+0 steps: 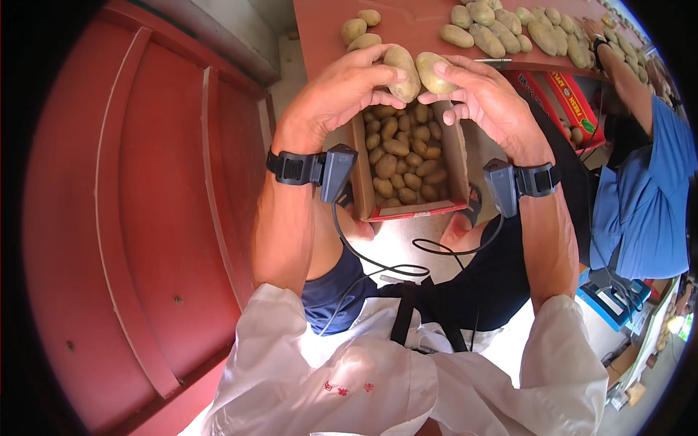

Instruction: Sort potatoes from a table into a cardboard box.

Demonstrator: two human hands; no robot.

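Note:
Side by side above a cardboard box [463, 163], my two hands each grip one potato. My left hand [349, 87] holds an elongated potato [402, 73], thumb across its front. In my right hand [485, 98] is a rounder, paler potato [434, 73], pinched between thumb and fingers. The two potatoes are very close together; whether they touch I cannot tell. Below them the box holds many loose potatoes [403, 158] and sits on the floor between my feet. Both wrists wear black straps with grey devices and cables.
A red table [406, 27] beyond my hands bears a few potatoes [360, 30] at left and a large group [491, 30] at right. A person in a blue shirt [643, 207] works at the right, near a red printed carton [572, 109]. A red wooden door [158, 207] stands left.

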